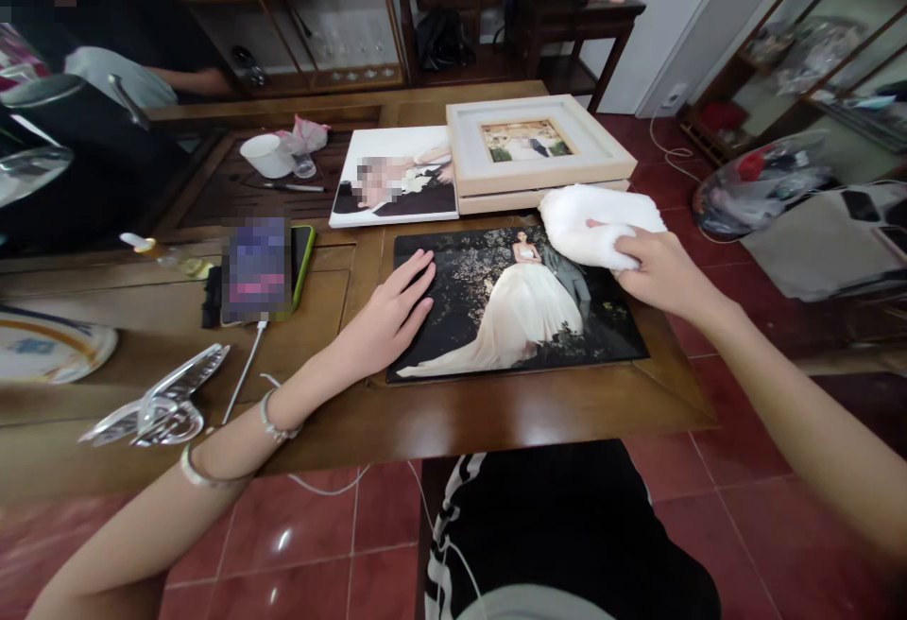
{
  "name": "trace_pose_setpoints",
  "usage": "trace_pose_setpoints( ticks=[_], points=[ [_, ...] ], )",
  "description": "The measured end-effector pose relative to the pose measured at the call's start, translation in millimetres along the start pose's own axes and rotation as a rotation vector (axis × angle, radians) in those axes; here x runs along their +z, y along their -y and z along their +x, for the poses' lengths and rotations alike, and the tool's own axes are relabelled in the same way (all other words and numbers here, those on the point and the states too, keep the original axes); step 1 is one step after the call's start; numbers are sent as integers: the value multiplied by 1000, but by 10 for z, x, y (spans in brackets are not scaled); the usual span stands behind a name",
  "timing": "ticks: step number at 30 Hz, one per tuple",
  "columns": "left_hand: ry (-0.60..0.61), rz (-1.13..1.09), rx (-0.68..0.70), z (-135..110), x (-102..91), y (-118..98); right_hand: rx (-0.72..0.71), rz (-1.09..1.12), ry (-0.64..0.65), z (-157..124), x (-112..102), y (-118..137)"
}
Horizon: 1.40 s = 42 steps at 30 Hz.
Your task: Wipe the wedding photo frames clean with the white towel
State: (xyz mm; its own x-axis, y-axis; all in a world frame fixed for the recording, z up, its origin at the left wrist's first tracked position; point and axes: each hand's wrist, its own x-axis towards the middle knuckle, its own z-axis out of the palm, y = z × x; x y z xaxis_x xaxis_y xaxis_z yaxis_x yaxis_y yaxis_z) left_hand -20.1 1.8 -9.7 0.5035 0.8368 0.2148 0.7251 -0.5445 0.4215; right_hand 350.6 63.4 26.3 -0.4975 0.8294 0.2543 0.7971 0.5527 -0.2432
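Observation:
A dark photo print (510,308) of a couple in wedding dress lies flat on the wooden table (496,412) in front of me. My left hand (389,313) lies flat on its left edge, fingers stretched out, holding it down. My right hand (656,270) grips a white cloth (595,223), which rests on the print's upper right corner.
Behind the print lie another photo print (397,176) and a stacked white picture frame (539,147). A phone (262,266) with a charging cable, a white cup (267,155), a plate (49,346) and crumpled plastic wrap (156,403) sit to the left. Another person sits at far left.

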Motion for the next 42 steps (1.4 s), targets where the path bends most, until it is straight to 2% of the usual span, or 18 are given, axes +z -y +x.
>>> trace_pose_setpoints(
  ticks=[6,12,17,20,23,26,31,36,39,42],
  points=[
    [-8,2,0,0,13,5,-75,43,-41,-526,1,203],
    [-10,-1,1,-2,21,15,-128,130,-31,-1008,-97,480],
    [-11,-4,1,-1,21,12,-171,171,53,-1261,-234,717],
    [-13,-8,4,1,20,6,-175,176,85,-1312,-283,747],
    [-13,-20,1,1,17,-1,-150,167,75,-1243,-270,666],
    [-12,-20,-3,-1,12,-4,-99,131,76,-1034,-224,534],
    [-3,-5,3,-2,5,-6,-45,17,110,-456,-132,323],
    [2,2,-8,-2,-4,-9,22,-49,71,49,4,142],
    [8,1,-11,0,-6,-11,16,-40,53,97,48,124],
    [-4,-15,-15,4,-5,-12,-36,-6,53,-81,45,204]
  ],
)
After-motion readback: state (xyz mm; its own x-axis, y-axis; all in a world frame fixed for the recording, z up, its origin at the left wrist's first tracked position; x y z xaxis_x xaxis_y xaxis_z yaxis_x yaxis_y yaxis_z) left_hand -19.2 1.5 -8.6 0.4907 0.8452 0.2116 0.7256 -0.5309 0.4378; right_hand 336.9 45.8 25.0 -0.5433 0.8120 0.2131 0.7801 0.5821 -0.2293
